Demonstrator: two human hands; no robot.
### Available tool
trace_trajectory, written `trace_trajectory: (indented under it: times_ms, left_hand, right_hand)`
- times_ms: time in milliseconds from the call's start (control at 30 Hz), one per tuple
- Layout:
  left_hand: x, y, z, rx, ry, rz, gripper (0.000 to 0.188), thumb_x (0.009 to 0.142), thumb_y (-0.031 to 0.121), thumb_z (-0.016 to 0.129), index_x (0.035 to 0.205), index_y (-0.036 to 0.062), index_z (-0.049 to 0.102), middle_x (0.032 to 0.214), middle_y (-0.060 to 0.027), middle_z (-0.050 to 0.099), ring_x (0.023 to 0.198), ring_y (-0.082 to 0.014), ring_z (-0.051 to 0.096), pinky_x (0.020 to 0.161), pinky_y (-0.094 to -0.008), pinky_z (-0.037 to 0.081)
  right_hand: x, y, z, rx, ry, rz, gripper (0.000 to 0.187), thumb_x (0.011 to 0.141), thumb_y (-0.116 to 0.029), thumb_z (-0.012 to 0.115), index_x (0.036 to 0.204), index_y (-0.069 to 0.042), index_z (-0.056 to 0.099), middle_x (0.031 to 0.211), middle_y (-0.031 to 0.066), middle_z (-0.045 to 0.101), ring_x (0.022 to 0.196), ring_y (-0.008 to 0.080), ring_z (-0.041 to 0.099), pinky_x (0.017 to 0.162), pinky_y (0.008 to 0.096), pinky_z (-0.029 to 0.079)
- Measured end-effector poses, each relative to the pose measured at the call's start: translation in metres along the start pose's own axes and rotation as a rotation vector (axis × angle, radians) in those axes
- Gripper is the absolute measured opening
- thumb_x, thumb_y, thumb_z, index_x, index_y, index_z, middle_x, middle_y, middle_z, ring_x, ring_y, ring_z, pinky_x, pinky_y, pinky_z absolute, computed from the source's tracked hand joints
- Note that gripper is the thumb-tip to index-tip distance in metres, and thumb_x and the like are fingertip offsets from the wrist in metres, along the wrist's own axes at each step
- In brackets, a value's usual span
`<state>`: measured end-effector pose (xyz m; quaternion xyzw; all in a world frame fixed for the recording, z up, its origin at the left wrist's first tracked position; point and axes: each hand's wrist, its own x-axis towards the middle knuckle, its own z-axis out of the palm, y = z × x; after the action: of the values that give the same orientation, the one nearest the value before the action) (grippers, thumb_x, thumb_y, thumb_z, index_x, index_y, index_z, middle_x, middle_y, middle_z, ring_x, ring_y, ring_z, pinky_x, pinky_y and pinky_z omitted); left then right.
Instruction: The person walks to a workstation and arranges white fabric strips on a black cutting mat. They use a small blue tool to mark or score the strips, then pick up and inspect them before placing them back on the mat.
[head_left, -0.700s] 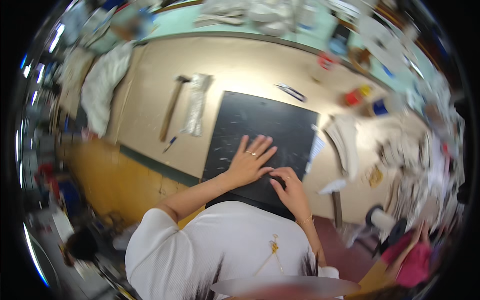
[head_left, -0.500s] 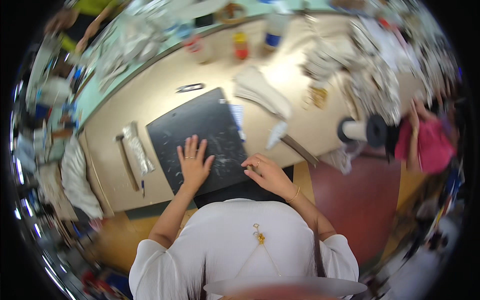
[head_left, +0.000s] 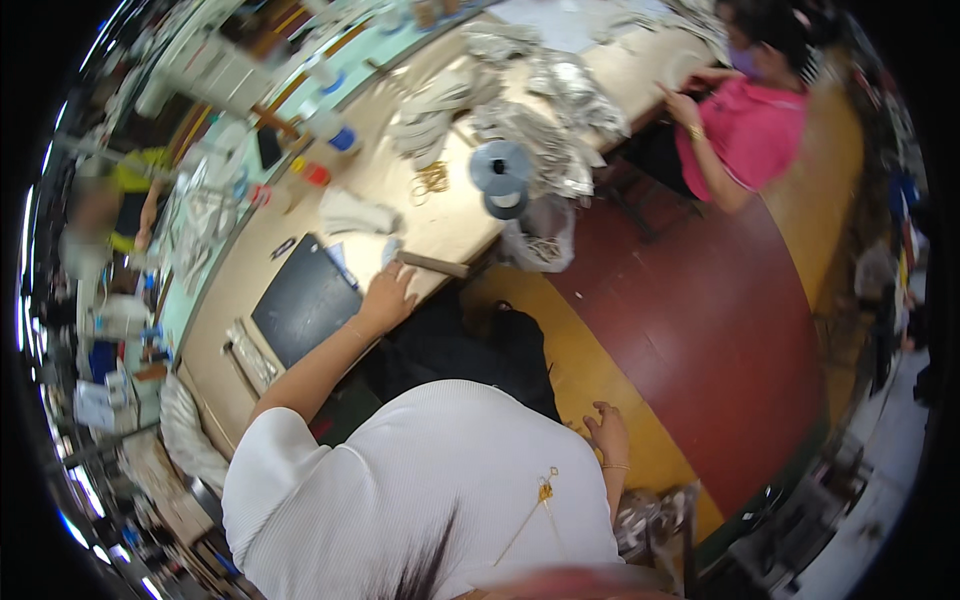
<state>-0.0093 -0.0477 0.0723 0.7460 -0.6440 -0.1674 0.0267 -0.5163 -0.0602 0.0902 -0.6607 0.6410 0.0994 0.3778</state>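
My left hand rests at the table's front edge, fingers spread and nothing in them. Its fingertips are close to a brown bar-like stick, whether touching I cannot tell. Left of that hand lies a dark flat board, with thread snips by its far corner. A folded cream cloth piece lies beyond the board. My right hand is away from the table, low at my right side above the yellow floor. Its fingers are loosely bent and apart, and no held thing shows.
A large grey spool stands near the table edge, above a hanging clear plastic bag. Cream cloth bundles and gold-coloured rings lie farther back. A co-worker in pink sits at right. Behind my right hand is a plastic-wrapped bundle.
The view has swung to the right. My left hand has left the dark board for the table edge by the stick. My right hand has moved off the board's edge to my right side.
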Motion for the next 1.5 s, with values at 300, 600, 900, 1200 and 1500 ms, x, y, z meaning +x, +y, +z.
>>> trace_trajectory:
  times_ms: [300, 600, 900, 1200, 1500]
  left_hand:
    - [0.091, 0.162, 0.035, -0.195, -0.754, 0.320, 0.055, 0.093, 0.042, 0.060, 0.131, 0.0028, 0.052, 0.119, -0.0277, 0.061, 0.113, -0.0411, 0.058, 0.097, -0.0456, 0.046]
    - [0.216, 0.280, 0.019, -0.232, -0.682, 0.278, 0.058, 0.092, 0.044, 0.060, 0.132, 0.0024, 0.052, 0.127, -0.0212, 0.061, 0.118, -0.0383, 0.057, 0.100, -0.0429, 0.045]
    - [0.358, 0.453, 0.043, -0.157, -0.878, 0.488, 0.057, 0.090, 0.042, 0.062, 0.130, 0.0030, 0.055, 0.125, -0.0231, 0.061, 0.118, -0.0374, 0.057, 0.099, -0.0432, 0.045]
    - [0.479, 0.667, 0.191, -0.055, -0.995, 0.671, 0.057, 0.087, 0.044, 0.064, 0.131, 0.0083, 0.056, 0.125, -0.0204, 0.061, 0.117, -0.0378, 0.057, 0.098, -0.0462, 0.046]
    - [0.667, 0.815, 0.182, -0.226, -0.599, 0.383, 0.042, 0.086, 0.034, 0.065, 0.115, 0.0042, 0.063, 0.114, -0.0224, 0.066, 0.108, -0.0391, 0.063, 0.094, -0.0475, 0.049]
  right_hand:
    - [-0.016, 0.007, -0.052, 0.120, 0.130, -0.083, 0.043, 0.087, -0.027, 0.069, 0.125, -0.008, 0.058, 0.117, 0.0173, 0.062, 0.107, 0.0356, 0.060, 0.092, 0.0432, 0.048]
    - [0.050, 0.040, -0.153, 0.199, 0.004, -0.060, 0.046, 0.088, -0.024, 0.067, 0.129, -0.007, 0.055, 0.120, 0.0210, 0.061, 0.110, 0.0374, 0.059, 0.096, 0.0423, 0.047]
    - [0.160, 0.220, -0.191, 0.647, 0.448, 0.284, 0.040, 0.092, -0.031, 0.059, 0.120, -0.003, 0.058, 0.110, 0.0222, 0.065, 0.096, 0.0356, 0.065, 0.084, 0.0424, 0.052]
    - [0.216, 0.467, -0.141, 0.562, -0.181, 0.506, 0.025, 0.088, -0.025, 0.058, 0.102, -0.005, 0.067, 0.092, 0.0178, 0.068, 0.085, 0.0360, 0.066, 0.077, 0.0450, 0.053]
    - [0.439, 0.750, -0.437, 0.229, 0.239, 0.239, 0.020, 0.084, -0.015, 0.058, 0.098, -0.008, 0.069, 0.084, 0.0147, 0.070, 0.075, 0.0356, 0.066, 0.067, 0.0457, 0.054]
